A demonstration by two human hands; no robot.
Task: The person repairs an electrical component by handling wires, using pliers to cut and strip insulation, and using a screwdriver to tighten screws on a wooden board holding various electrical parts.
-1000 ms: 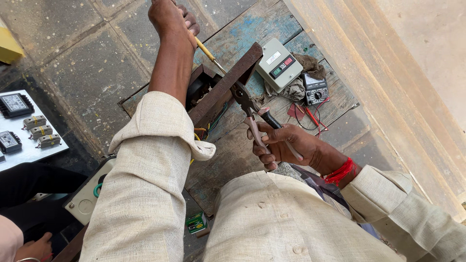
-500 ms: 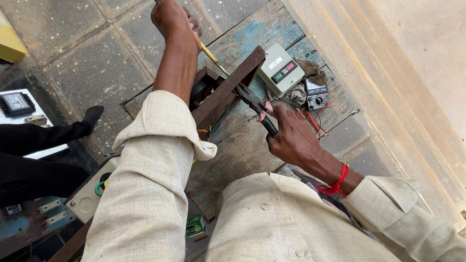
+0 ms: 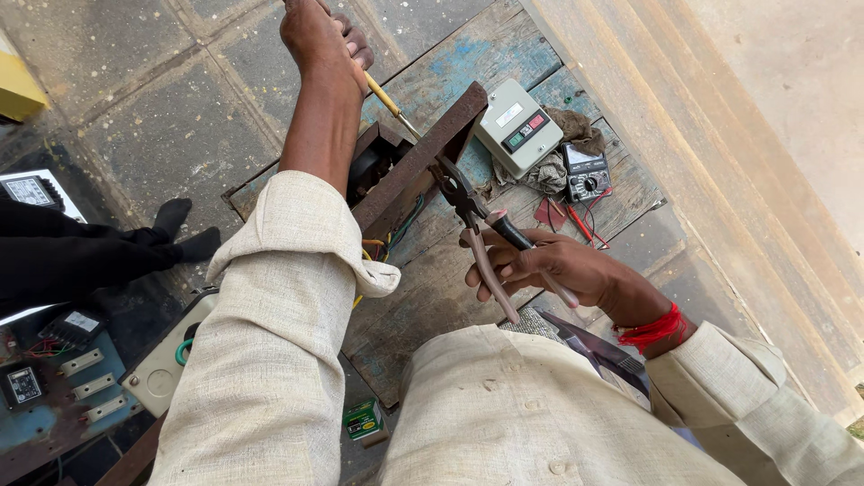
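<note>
— So, where are the pliers (image 3: 475, 220)?
— Right hand (image 3: 562, 270), fingers closed round the handles, nose at the brown box (image 3: 416, 166). Hard, heavy metal.
— And the left hand (image 3: 319, 36)?
— Closed on a thin yellow screwdriver (image 3: 389, 103).

A grey switch box (image 3: 519, 128) with coloured buttons is seen at upper centre, and a black multimeter (image 3: 585, 173) with red leads is laid just right of it. A small green box (image 3: 364, 419) is placed at bottom centre. A black-socked foot (image 3: 184, 231) is visible at left.
</note>
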